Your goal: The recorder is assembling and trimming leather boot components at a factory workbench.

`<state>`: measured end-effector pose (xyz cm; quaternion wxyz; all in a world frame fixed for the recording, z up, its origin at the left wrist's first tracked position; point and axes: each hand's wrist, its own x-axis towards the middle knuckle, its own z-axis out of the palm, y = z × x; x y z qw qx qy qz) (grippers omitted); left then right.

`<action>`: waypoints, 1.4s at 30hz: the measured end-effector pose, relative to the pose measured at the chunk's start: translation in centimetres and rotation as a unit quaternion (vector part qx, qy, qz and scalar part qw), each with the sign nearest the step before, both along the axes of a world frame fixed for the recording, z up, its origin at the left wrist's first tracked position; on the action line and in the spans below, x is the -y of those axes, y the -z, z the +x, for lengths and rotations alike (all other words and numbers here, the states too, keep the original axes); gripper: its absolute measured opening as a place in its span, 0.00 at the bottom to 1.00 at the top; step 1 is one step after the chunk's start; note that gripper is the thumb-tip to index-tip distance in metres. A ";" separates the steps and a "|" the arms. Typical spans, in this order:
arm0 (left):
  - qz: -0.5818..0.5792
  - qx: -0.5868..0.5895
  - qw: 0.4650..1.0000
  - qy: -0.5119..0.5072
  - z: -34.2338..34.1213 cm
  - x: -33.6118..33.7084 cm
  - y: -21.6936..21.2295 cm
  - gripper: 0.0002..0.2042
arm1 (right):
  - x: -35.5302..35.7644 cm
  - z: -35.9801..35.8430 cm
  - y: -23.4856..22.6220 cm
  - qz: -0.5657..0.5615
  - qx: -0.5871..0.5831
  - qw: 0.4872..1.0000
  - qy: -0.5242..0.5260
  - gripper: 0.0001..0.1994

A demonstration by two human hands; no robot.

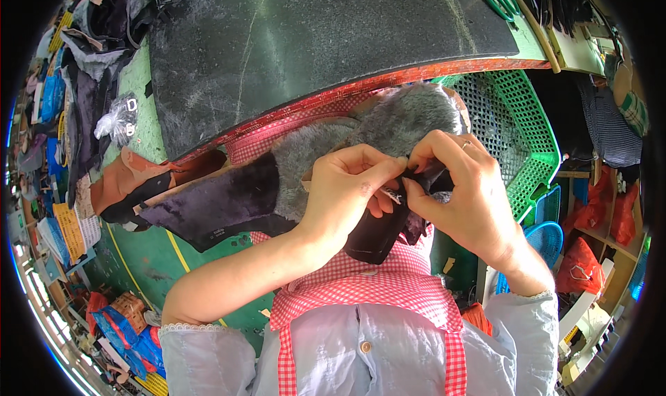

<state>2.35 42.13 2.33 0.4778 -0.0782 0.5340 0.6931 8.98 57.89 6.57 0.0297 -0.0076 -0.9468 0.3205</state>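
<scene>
Close together over my lap, my left hand (347, 191) and my right hand (465, 188) pinch the edge of a black leather-like piece (374, 242). A small bit of pale edging shows below the left fingertips. The exact spot between the fingers is too small to make out. Behind and left of the hands lie grey fur-lined pieces (409, 118) that look like boot uppers, across my red checked apron (361, 285). One has a dark purple suede-like side (215, 195) reaching out to the left. Beyond it lies a brown and black piece (132, 184).
A dark-topped workbench (326, 42) with a red edge spans the front. A green plastic basket (531, 132) stands at the right, with a blue basket (544, 240) below it. A clear plastic bag (116, 122) sits at the left beside stacked dark pieces (90, 84).
</scene>
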 end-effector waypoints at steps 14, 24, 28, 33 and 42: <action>0.023 -0.041 0.998 -0.029 0.5 -0.1 1.2 0.06 | 0.9 0.3 1.7 0.050 -0.068 0.996 0.008 0.11; -0.008 -0.035 0.999 -0.009 0.3 -0.1 0.5 0.07 | -1.6 1.0 1.3 0.011 -0.087 0.992 -0.088 0.13; 0.001 -0.033 0.999 -0.012 0.3 0.0 0.6 0.07 | -1.9 0.8 1.9 -0.018 -0.097 0.992 -0.081 0.12; -0.008 -0.024 1.000 -0.004 0.2 0.0 0.5 0.07 | -3.0 0.3 2.0 -0.010 -0.098 0.990 -0.106 0.09; 0.026 0.046 0.996 0.071 -1.8 1.1 0.9 0.07 | -2.5 -0.7 1.1 -0.074 -0.049 0.986 -0.142 0.06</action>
